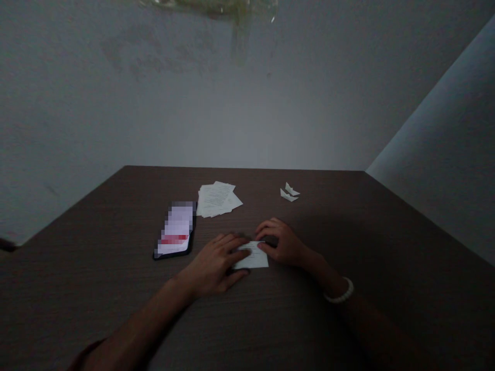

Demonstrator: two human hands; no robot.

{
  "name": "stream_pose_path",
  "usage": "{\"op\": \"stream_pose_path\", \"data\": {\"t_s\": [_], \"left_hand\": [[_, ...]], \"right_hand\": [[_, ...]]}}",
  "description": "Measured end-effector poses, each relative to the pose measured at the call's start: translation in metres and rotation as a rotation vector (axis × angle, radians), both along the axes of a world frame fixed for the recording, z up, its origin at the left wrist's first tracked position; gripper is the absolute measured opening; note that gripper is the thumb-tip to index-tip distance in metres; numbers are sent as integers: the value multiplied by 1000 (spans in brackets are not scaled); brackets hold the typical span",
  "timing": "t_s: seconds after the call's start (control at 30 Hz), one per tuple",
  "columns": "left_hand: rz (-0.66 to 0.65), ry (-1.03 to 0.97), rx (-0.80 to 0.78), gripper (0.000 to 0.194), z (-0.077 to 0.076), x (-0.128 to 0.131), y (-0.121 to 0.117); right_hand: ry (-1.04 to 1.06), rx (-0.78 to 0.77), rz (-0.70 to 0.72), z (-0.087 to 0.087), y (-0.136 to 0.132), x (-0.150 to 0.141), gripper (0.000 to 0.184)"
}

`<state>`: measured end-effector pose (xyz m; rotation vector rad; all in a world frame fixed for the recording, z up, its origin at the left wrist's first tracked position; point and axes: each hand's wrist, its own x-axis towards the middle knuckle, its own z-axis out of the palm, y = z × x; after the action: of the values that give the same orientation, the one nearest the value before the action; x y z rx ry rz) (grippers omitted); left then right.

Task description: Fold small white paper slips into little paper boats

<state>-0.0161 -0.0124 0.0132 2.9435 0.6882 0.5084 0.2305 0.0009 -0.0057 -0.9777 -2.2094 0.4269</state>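
Observation:
A small piece of printed white paper point(255, 257) lies on the dark wooden table in front of me. My left hand point(222, 260) rests over its left part, fingers stretched out and spread, thumb below the near edge. At the paper's far right corner is my right hand point(284, 242), its fingers curled and its thumb on the sheet, closed at the edge. The fingers of the left hand hide the paper's left side. A white bead bracelet point(342, 291) circles my right wrist.
A phone point(174, 232) with a lit, pixelated screen lies left of my hands. Beyond it is a loose stack of printed papers point(216, 200). Two small folded paper boats point(289, 193) sit farther back on the right. The table point(328, 206) meets a grey wall point(247, 118).

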Motion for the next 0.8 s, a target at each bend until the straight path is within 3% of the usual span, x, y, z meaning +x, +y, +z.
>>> {"op": "stream_pose_path", "data": {"t_s": [0.37, 0.57, 0.8], "left_hand": [[37, -21, 23, 35, -4, 0, 2], [73, -5, 24, 31, -6, -1, 3], [92, -38, 80, 32, -3, -1, 1]], "right_hand": [[38, -64, 50, 10, 1, 9, 13], [4, -53, 36, 9, -1, 10, 28], [13, -51, -50, 4, 1, 6, 18]]}}
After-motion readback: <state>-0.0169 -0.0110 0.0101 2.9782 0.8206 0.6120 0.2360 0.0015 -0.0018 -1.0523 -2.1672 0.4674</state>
